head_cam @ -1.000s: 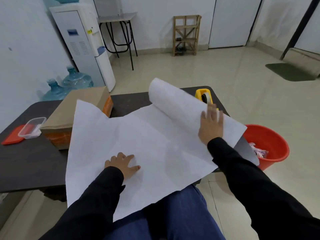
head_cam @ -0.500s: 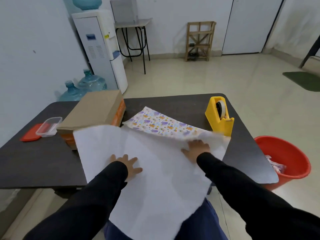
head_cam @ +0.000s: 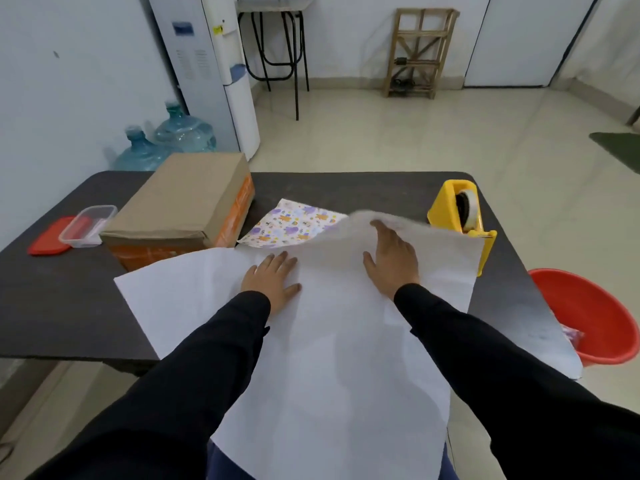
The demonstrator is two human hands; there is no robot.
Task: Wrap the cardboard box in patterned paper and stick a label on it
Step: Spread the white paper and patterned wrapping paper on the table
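Boxes: one cardboard box (head_cam: 183, 202), shut, on the far left part of the table (head_cam: 62, 306); its near side meets the far left edge of my paper.
Paper: one sheet of patterned paper (head_cam: 329, 358), spread white side up across the middle of the table and hanging off the near edge toward my lap. One far corner (head_cam: 291, 226) is turned over and shows the print, just right of the box.
Hands: two, both mine, both in black sleeves.
Left hand: my left hand (head_cam: 273, 278) lies palm down on the white side of the paper, fingers straight and a little spread, holding nothing, near the middle of the sheet.
Right hand: my right hand (head_cam: 391, 258) also lies flat on the paper, to the right and a bit farther out, fingers stretched. The fingertips reach the far edge of the sheet, which is blurred there, so I cannot tell how the edge lies.
Tape: one yellow tape dispenser (head_cam: 460, 216) at the far right of the table; the paper's far right corner reaches it.
Tubs: one clear plastic tub (head_cam: 88, 225) on the far left, resting partly on one red lid (head_cam: 48, 237).
Buckets: one red bucket (head_cam: 588, 313) on the floor, right of the table.
Water bottles: two, (head_cam: 142, 154) and (head_cam: 185, 129), on the floor beyond the box.
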